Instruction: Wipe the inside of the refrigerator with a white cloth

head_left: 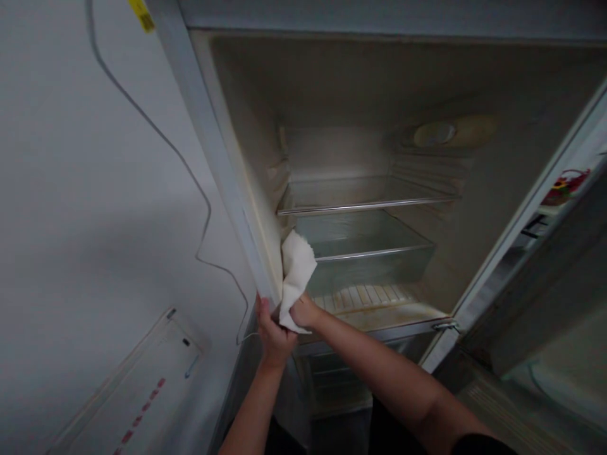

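Observation:
An opened refrigerator [230, 151] stands in front of me, with stained inner walls. My right hand [304, 311] reaches into its lower left corner and presses a white cloth [298, 259] against the inside of the left wall. The cloth has a ragged edge and hides most of the right fingers. Just beside it, my left hand [276, 335] is wrapped round the refrigerator's left front edge, close under the hanging end of the cloth. Inside are a glass shelf [370, 191] and, below it, a clear drawer or shelf [374, 265].
A lamp cover [434, 134] sits on the upper right inner wall. The opened door [540, 303] is at the right, with a metal hinge [446, 325] near the bottom. A thin cable [180, 155] runs down the left wall. A clear panel with red marks [142, 392] leans at lower left.

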A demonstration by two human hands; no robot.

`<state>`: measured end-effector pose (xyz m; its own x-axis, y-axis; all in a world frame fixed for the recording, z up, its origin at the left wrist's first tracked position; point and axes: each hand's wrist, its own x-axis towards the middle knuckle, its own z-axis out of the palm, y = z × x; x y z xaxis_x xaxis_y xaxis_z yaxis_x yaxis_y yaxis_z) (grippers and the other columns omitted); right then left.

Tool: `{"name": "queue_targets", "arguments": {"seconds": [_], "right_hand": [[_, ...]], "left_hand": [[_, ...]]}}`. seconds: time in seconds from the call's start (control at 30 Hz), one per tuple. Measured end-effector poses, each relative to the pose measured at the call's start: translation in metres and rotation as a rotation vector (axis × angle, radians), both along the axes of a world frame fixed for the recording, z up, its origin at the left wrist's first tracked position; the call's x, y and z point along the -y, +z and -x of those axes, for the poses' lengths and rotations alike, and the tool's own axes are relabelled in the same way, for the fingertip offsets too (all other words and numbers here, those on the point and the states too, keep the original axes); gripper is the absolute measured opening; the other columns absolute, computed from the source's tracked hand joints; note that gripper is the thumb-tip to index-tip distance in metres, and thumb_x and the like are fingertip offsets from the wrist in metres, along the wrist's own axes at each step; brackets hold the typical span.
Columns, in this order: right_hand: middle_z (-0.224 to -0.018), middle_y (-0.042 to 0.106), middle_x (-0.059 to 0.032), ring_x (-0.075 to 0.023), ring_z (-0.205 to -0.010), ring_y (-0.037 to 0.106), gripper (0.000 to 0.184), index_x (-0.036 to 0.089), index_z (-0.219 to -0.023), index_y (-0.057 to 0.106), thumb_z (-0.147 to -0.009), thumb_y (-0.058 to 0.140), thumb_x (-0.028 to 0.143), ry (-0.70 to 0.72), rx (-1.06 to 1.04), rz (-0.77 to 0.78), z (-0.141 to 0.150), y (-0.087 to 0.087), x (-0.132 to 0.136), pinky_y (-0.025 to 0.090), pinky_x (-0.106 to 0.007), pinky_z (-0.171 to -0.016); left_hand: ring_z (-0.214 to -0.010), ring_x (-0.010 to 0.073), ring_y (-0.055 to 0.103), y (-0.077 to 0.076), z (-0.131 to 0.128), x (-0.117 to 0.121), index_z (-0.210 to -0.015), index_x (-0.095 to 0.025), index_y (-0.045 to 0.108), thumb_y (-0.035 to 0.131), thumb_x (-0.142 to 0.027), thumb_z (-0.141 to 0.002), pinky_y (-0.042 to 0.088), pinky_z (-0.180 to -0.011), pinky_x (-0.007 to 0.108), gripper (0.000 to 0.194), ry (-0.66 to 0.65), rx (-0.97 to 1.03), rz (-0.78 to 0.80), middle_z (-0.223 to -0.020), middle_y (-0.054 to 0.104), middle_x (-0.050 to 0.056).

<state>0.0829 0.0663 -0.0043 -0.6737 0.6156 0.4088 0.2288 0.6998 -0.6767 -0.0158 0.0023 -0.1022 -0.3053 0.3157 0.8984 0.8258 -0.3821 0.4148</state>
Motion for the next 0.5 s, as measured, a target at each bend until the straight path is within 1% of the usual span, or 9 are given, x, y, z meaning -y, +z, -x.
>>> {"name": "queue_targets", "arguments": {"seconds": [0.07, 0.13, 0.2, 0.23, 0.27, 0.33, 0.43, 0.47, 0.5], "right_hand": [[-0.136, 0.068, -0.0088, -0.0211, -0.128, 0.06, 0.051, 0.016, -0.135, 0.065, -0.098, 0.03, 0.017, -0.019, -0.013, -0.01, -0.003, -0.013, 0.002, 0.049, -0.034, -0.112], [-0.138, 0.067, -0.0109, -0.0214, -0.135, 0.056, 0.052, 0.015, -0.142, 0.06, -0.099, 0.032, 0.022, -0.08, -0.096, -0.045, -0.008, -0.021, 0.003, 0.044, -0.037, -0.117], [-0.138, 0.066, -0.0129, -0.021, -0.139, 0.053, 0.053, 0.014, -0.146, 0.057, -0.099, 0.035, 0.023, -0.123, -0.137, -0.09, -0.017, -0.029, 0.003, 0.039, -0.038, -0.121], [-0.14, 0.065, -0.013, -0.0206, -0.141, 0.052, 0.053, 0.015, -0.147, 0.056, -0.098, 0.038, 0.023, -0.122, -0.122, -0.119, -0.024, -0.032, 0.004, 0.038, -0.038, -0.123], [-0.141, 0.064, -0.0127, -0.0204, -0.142, 0.051, 0.052, 0.016, -0.147, 0.057, -0.098, 0.04, 0.023, -0.106, -0.084, -0.154, -0.032, -0.036, 0.005, 0.036, -0.038, -0.124], [-0.141, 0.065, -0.0113, -0.0217, -0.142, 0.051, 0.048, 0.019, -0.144, 0.06, -0.098, 0.045, 0.023, -0.022, 0.054, -0.246, -0.052, -0.043, 0.008, 0.035, -0.038, -0.125], [-0.139, 0.067, -0.0106, -0.0248, -0.141, 0.052, 0.042, 0.019, -0.139, 0.065, -0.1, 0.049, 0.022, 0.13, 0.287, -0.388, -0.087, -0.049, 0.02, 0.033, -0.04, -0.126], [-0.138, 0.067, -0.0115, -0.0258, -0.14, 0.052, 0.04, 0.017, -0.137, 0.067, -0.101, 0.049, 0.021, 0.124, 0.347, -0.413, -0.097, -0.05, 0.025, 0.033, -0.04, -0.126], [-0.137, 0.067, -0.0129, -0.027, -0.139, 0.053, 0.039, 0.015, -0.134, 0.068, -0.101, 0.05, 0.021, 0.067, 0.4, -0.415, -0.107, -0.05, 0.03, 0.034, -0.041, -0.125]], "left_hand": [[-0.147, 0.0379, 0.046, -0.004, 0.003, -0.002, -0.156, -0.01, 0.029, 0.077, -0.043, -0.078, 0.045, -0.116, 0.05, 0.097, -0.003, 0.013, 0.007, -0.157, 0.041, 0.03], [-0.148, 0.0377, 0.044, -0.005, 0.004, -0.004, -0.155, -0.01, 0.029, 0.076, -0.045, -0.079, 0.045, -0.116, 0.051, 0.096, 0.008, 0.035, 0.011, -0.156, 0.041, 0.03], [-0.148, 0.0368, 0.044, -0.001, 0.002, -0.004, -0.155, -0.011, 0.03, 0.071, -0.043, -0.084, 0.045, -0.116, 0.052, 0.088, 0.034, 0.014, -0.011, -0.156, 0.041, 0.029], [-0.148, 0.0362, 0.044, 0.003, 0.001, -0.003, -0.155, -0.012, 0.031, 0.07, -0.04, -0.086, 0.045, -0.116, 0.051, 0.084, 0.057, -0.013, -0.032, -0.156, 0.041, 0.029], [-0.147, 0.0357, 0.045, 0.007, -0.001, -0.003, -0.155, -0.012, 0.031, 0.069, -0.036, -0.087, 0.045, -0.116, 0.051, 0.082, 0.083, -0.046, -0.055, -0.155, 0.042, 0.029], [-0.145, 0.0352, 0.047, 0.014, -0.005, -0.001, -0.155, -0.012, 0.032, 0.071, -0.03, -0.087, 0.045, -0.116, 0.051, 0.08, 0.132, -0.093, -0.093, -0.153, 0.045, 0.029], [-0.143, 0.0348, 0.05, 0.017, -0.007, -0.002, -0.153, -0.011, 0.035, 0.074, -0.029, -0.086, 0.044, -0.117, 0.051, 0.08, 0.152, -0.076, -0.095, -0.151, 0.048, 0.028], [-0.144, 0.0347, 0.049, 0.016, -0.007, -0.002, -0.152, -0.011, 0.035, 0.075, -0.029, -0.086, 0.044, -0.118, 0.052, 0.079, 0.145, -0.057, -0.088, -0.151, 0.047, 0.028], [-0.145, 0.0346, 0.048, 0.013, -0.006, -0.003, -0.152, -0.011, 0.035, 0.075, -0.029, -0.085, 0.043, -0.118, 0.052, 0.079, 0.133, -0.035, -0.078, -0.151, 0.047, 0.028]]}}
